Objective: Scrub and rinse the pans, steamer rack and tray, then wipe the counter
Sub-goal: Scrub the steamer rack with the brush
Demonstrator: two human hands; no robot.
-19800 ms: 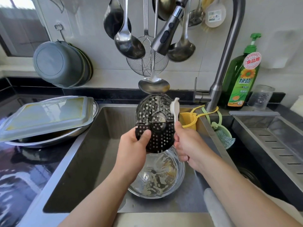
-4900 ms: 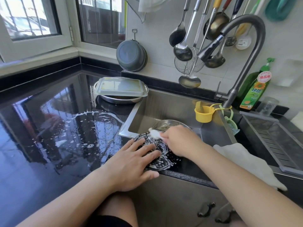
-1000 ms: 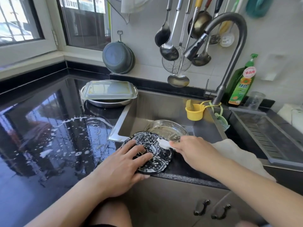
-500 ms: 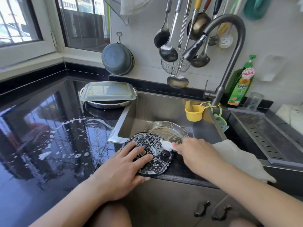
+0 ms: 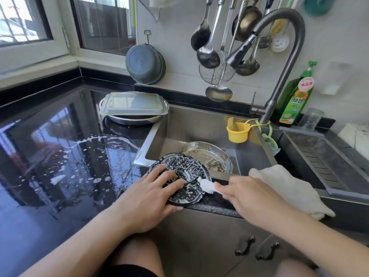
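A person stands at a kitchen sink, seen from above. The right hand [image 5: 249, 193] has its grip closed around the handle of a small white brush [image 5: 206, 186]. The brush points left from that grip, its long axis running nearly level toward the steamer rack [image 5: 184, 166], with the bristle head touching the rack's right edge. The rack, a round black perforated disc covered in suds, lies flat just left of the right grip, on the tabletop [image 5: 50, 160] at the sink's front left corner, partly overhanging the basin. The left hand [image 5: 148, 193] lies on the rack's near left part with fingers spread and straight, pressing it down, clamped on nothing. The right hand is the one placed to scrub; its next stroke would likely run leftward across the rack. Beyond the grip, inside the sink [image 5: 199, 124], sits a soiled pan [image 5: 205, 156]. A tray [image 5: 132, 103] rests on another pan farther back left.
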